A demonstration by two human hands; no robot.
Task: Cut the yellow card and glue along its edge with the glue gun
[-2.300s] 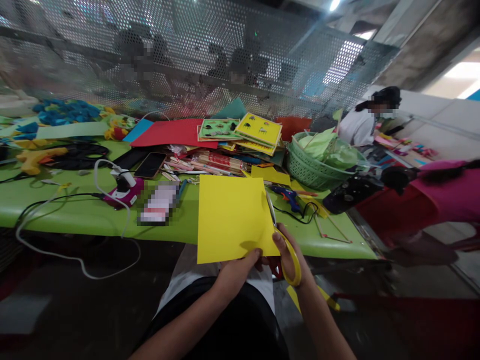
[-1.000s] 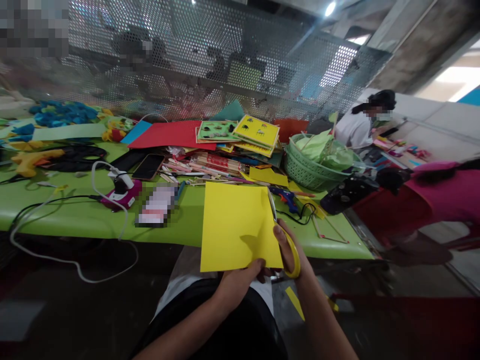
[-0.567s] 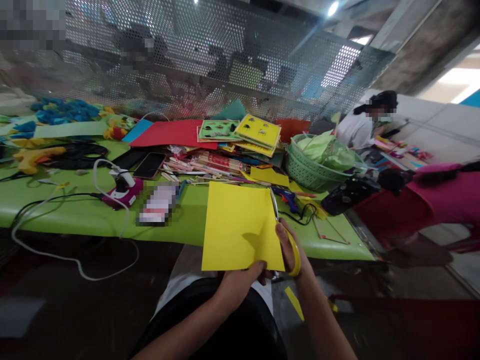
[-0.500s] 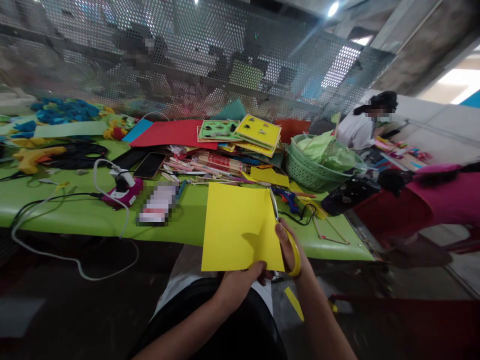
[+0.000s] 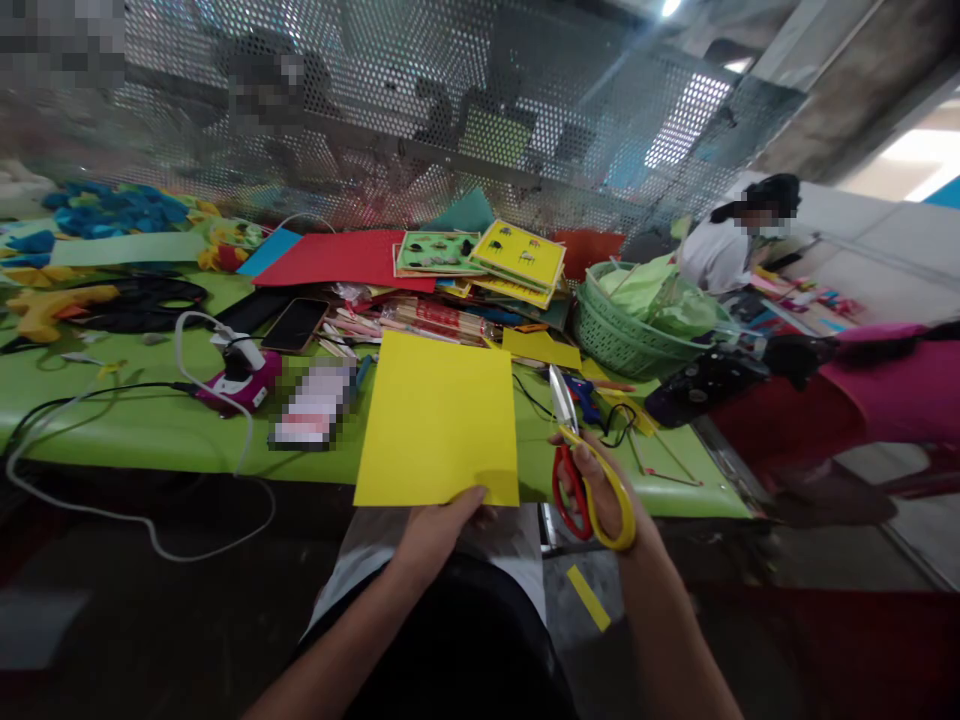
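A yellow sheet of paper (image 5: 439, 420) is pinched at its lower right edge by my left hand (image 5: 442, 525), the thumb on top and the other fingers mostly hidden underneath. To the right of the sheet, my right hand (image 5: 596, 480) grips a pair of scissors (image 5: 564, 400) by its red and yellow handles. The blades point up and away from me, nearly together, and are apart from the paper. Below, a narrow yellow strip (image 5: 589, 598) lies on the floor.
Along the green table (image 5: 315, 468) lie a phone with a lit screen (image 5: 313, 405), a magenta power adapter (image 5: 244, 385) with cables, a dark phone (image 5: 296, 325) and a blue glue gun (image 5: 583, 395). Green baskets (image 5: 630, 330) stand at the right. A person (image 5: 720, 250) sits beyond.
The yellow sheet has moved left with my left hand. My right hand has drawn the scissors away from the sheet's right edge, so their blades and both handles now show.
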